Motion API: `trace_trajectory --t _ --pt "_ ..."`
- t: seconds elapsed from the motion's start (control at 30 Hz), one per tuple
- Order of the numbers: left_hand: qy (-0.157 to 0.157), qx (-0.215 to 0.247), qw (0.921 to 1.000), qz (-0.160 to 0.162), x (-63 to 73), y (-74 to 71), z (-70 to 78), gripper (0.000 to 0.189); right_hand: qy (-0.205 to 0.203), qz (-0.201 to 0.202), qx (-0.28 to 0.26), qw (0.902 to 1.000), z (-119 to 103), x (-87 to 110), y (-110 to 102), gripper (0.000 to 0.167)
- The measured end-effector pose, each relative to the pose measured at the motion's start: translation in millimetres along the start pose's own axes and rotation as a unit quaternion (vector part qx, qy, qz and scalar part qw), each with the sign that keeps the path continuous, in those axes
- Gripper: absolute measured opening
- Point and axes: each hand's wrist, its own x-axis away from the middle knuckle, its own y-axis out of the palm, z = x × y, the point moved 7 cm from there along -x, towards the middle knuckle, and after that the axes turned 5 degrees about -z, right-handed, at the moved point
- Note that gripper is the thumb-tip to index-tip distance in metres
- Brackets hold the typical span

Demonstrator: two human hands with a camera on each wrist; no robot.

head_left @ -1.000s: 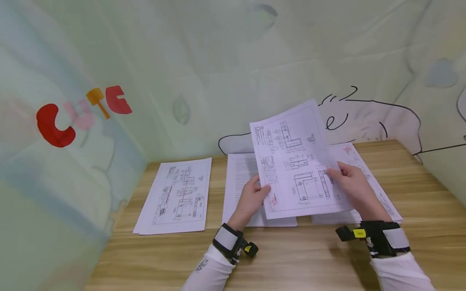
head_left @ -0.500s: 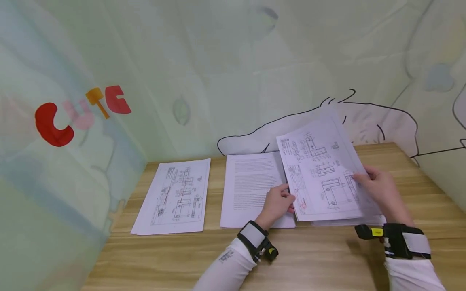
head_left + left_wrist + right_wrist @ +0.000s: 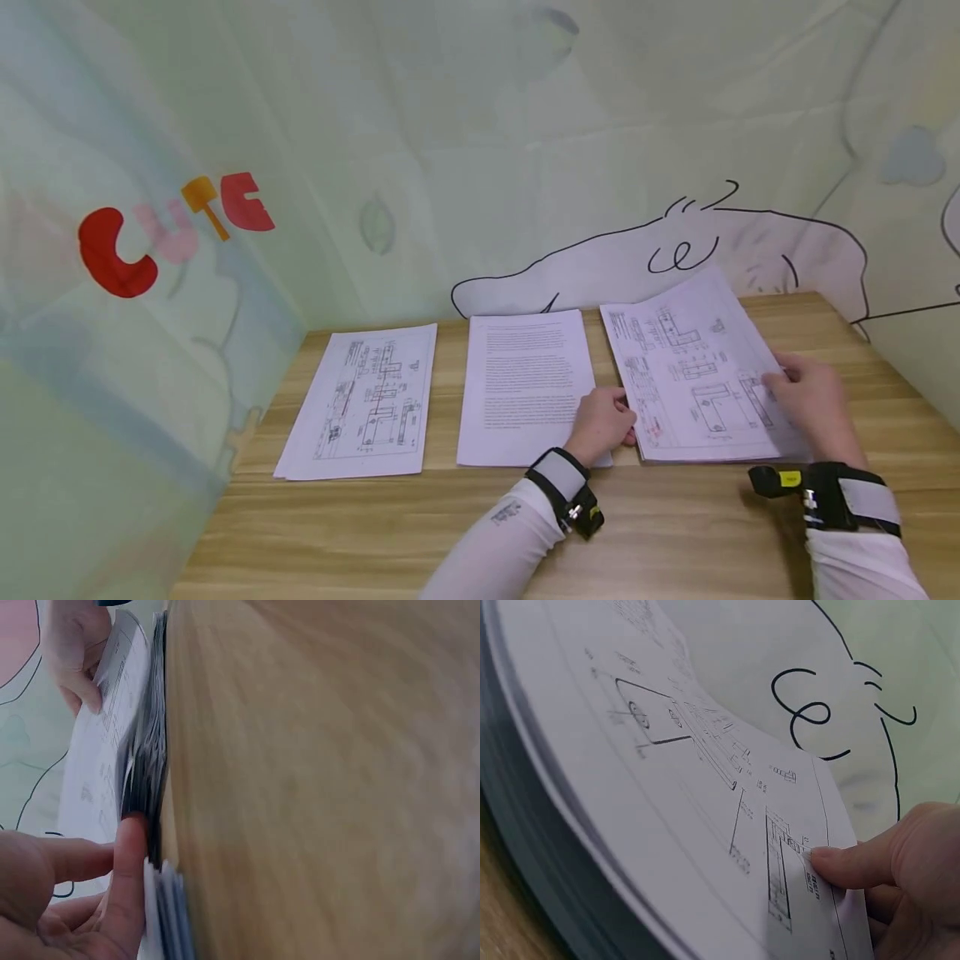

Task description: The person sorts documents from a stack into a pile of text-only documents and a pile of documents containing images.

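Observation:
My right hand [image 3: 817, 408] pinches the right edge of a white sheet with a technical drawing [image 3: 705, 392]; the thumb lies on top in the right wrist view. Beneath the sheet is a thick paper stack [image 3: 144, 757], whose layered edges show in the left wrist view. The drawing's far end curves up. My left hand [image 3: 600, 423] is at the left side of this stack, with a fingertip [image 3: 131, 829] touching its edge. Part of that hand overlaps the middle stack of printed text [image 3: 517, 375].
Further left lies another pile of drawing sheets [image 3: 375, 408], slightly fanned. All the paper rests on a wooden table [image 3: 337, 533]. A pale printed cloth [image 3: 420, 167] hangs behind and to the left of the table.
Both hands have moved right, taking the drawing sheet from above the middle stack onto the right pile and lowering it. The left hand's thumb has come off the sheet's face.

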Motion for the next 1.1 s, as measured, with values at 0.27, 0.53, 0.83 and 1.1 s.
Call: trace_trajectory --t 0.27,0.53,0.83,1.1 --pt "0.015 -0.038 0.9991 0.013 0.7 0.6 4.1 0.017 -0.007 0.044 0.038 0.9983 9 -3.8 -1 0.051" --pt "0.033 -0.074 0.9966 0.018 0.3 -1.2 7.4 0.007 0.023 0.049 0.021 0.9983 19 -9.5 6 0.046" --pt "0.034 -0.087 0.9956 0.002 9.7 -7.3 14.9 0.032 0.043 0.061 0.036 0.9966 17 -13.1 9 0.044" --pt "0.077 -0.039 0.9963 -0.007 32.0 -46.4 19.8 0.031 -0.051 0.109 0.072 0.9902 -27 -6.9 19 0.041"
